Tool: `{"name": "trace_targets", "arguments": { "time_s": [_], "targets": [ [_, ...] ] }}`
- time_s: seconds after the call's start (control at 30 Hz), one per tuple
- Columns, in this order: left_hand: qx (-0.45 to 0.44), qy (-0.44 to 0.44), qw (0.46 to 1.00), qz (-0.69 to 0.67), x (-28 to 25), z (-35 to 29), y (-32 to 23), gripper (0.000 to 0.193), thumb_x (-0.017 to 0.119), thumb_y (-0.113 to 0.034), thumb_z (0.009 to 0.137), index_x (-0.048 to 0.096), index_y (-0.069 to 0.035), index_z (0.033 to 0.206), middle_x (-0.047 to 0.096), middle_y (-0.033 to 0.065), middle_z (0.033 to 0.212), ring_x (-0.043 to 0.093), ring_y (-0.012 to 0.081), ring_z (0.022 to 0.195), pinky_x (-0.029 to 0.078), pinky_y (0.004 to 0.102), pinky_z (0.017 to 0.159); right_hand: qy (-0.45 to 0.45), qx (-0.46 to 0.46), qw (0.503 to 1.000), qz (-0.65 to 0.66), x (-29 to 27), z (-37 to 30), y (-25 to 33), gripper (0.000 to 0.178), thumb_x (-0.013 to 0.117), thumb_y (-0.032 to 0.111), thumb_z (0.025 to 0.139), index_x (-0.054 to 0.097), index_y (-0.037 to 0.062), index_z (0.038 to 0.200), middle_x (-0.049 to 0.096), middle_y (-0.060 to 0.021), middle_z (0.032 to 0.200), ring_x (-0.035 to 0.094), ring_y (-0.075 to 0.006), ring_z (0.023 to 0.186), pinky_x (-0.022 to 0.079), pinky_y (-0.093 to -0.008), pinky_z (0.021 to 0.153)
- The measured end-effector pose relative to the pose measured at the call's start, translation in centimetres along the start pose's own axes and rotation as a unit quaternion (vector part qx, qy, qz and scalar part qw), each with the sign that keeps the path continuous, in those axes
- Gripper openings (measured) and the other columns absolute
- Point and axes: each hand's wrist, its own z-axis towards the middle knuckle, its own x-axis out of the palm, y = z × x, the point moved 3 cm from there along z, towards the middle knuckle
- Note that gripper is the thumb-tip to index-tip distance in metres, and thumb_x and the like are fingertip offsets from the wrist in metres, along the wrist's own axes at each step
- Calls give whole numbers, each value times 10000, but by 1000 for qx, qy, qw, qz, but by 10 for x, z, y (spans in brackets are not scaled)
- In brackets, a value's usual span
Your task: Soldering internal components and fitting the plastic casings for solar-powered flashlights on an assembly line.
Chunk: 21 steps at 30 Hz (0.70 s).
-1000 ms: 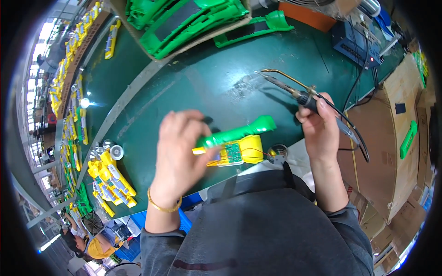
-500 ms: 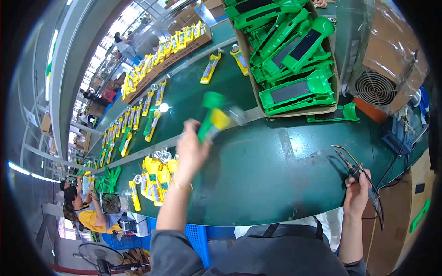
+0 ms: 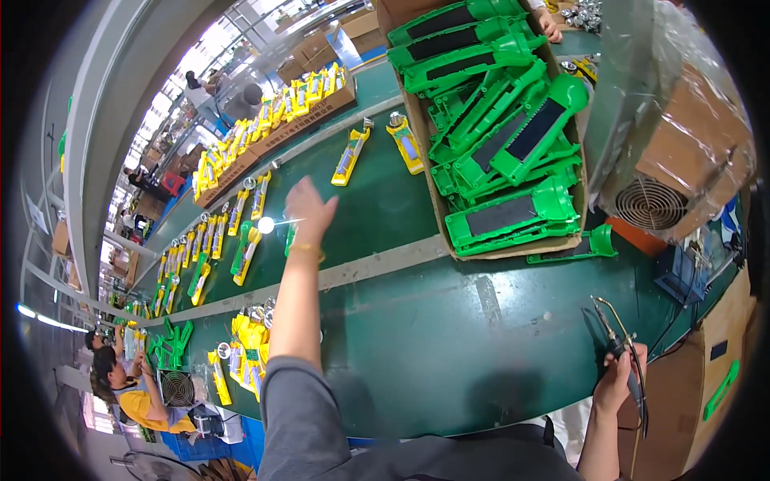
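My left hand (image 3: 311, 210) reaches over the green belt, fingers stretched out and thumb apart, with nothing seen in its grasp. A small green edge (image 3: 289, 240) shows beside its wrist; most of that piece is hidden by the hand. Low on the right, my right hand (image 3: 613, 383) is closed round a soldering iron (image 3: 619, 345) with a curved brass-coloured tube alongside, its tip pointing up and away. Yellow-and-green lamp-like units (image 3: 247, 255) lie in rows on the belt left of my left hand. Two more yellow units, one nearer (image 3: 350, 156), lie beyond it.
A cardboard box (image 3: 513, 247) heaped with green plastic housings (image 3: 513, 212) stands at the far right of centre. Yellow units (image 3: 249, 345) are piled left of my left forearm. Farther off is a long carton (image 3: 277, 140) of yellow units. A fan grille (image 3: 651, 202) and blue box-shaped device (image 3: 682, 272) stand right.
My left hand has moved away from me and left, onto the belt; the green-and-yellow unit it carried is no longer seen in it. My right hand still holds the soldering iron.
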Motion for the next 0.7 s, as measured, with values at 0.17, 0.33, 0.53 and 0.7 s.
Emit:
{"name": "trace_targets", "arguments": {
  "time_s": [0.17, 0.33, 0.53, 0.7],
  "targets": [
    [-114, 84, 986, -86, 76, 85, -33, 686, 687, -384, 687, 413, -14, 1197, 533, 205, 1140, 510, 355, 1074, 432, 446, 893, 46, -24, 996, -67, 1, 1, -4, 205, 537, 233, 863, 450, 49, 885, 442, -19, 733, 444, -83, 610, 362, -196, 553],
    [-176, 85, 976, -99, 116, 97, -34, 509, 628, -330, 716, 518, -17, 1101, 590, 222, 1011, 565, 375, 989, 465, 436, 845, 54, -27, 993, -105, 6, 0, -3, 299, 584, 312, 827, 435, 55, 868, 451, -17, 706, 444, -82, 618, 348, -198, 565],
    [99, 90, 962, -236, 118, 117, -103, 406, 616, -433, 721, 646, -119, 977, 657, 138, 767, 645, 297, 759, 501, 393, 702, 61, -39, 991, -115, -9, -3, -12, 308, 590, 312, 826, 432, 52, 866, 451, -15, 711, 430, -83, 631, 341, -207, 590],
    [-111, 93, 959, -245, 122, 97, -120, 570, 792, -362, 563, 604, 7, 955, 669, 129, 776, 658, 282, 741, 517, 348, 712, 56, -28, 996, -65, 0, -7, -8, 259, 583, 267, 837, 459, 53, 911, 459, -10, 768, 423, -83, 668, 356, -206, 631]
  ]
}}
